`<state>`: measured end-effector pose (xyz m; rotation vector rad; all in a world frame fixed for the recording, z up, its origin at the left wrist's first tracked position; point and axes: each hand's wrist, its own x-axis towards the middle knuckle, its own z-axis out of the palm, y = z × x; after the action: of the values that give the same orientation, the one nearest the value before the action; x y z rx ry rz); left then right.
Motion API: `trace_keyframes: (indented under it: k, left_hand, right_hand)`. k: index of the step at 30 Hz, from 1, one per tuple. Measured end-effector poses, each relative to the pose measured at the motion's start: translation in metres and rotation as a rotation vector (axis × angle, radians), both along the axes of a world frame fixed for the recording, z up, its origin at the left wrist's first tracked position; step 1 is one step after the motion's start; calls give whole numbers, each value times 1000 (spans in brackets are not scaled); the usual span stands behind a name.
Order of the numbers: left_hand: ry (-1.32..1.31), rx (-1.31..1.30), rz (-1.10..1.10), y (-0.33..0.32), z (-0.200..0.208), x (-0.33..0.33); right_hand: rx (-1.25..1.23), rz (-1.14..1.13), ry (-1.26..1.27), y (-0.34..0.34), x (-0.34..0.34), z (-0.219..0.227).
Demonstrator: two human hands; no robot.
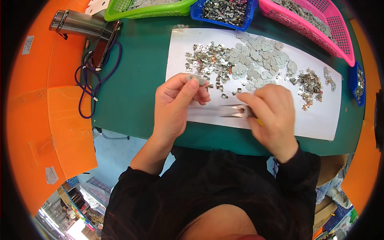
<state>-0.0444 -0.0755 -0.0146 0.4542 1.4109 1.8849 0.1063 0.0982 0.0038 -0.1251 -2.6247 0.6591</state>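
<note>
My left hand (178, 102) pinches a small flat grey metal piece (197, 79) between thumb and fingertips, just above the white sheet (320, 116). My right hand (270, 114) grips metal tweezers (234, 111) whose two tips point left toward my left hand. Beyond both hands, on the sheet, lie a pile of small shiny clips (208, 60), a heap of flat grey plates (260, 60) and a smaller cluster of clips (310, 84).
The sheet lies on a green mat (136, 80) on an orange table (60, 120). Green (146, 10), blue (224, 14) and pink baskets (320, 28) of metal parts line the far edge. A silver tool with a purple cable (96, 76) rests at left.
</note>
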Motion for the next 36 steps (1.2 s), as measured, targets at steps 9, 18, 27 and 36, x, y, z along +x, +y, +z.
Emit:
trace_keyframes:
  k: [9,18,27,36]
  left_hand:
    - [25,39,108,-8,-4,-3]
    - [-313,100,63,5,0,2]
    - [-829,212,-145,49,6,34]
    - [-552,184,-134,59,10,33]
  right_hand:
    - [114,-22,-51,-18,-28,-17]
    - [32,-37,1,4,-20,-10]
    - [-557,-156,77,9,-8,3]
    - [-533,-209,196,30,25,3]
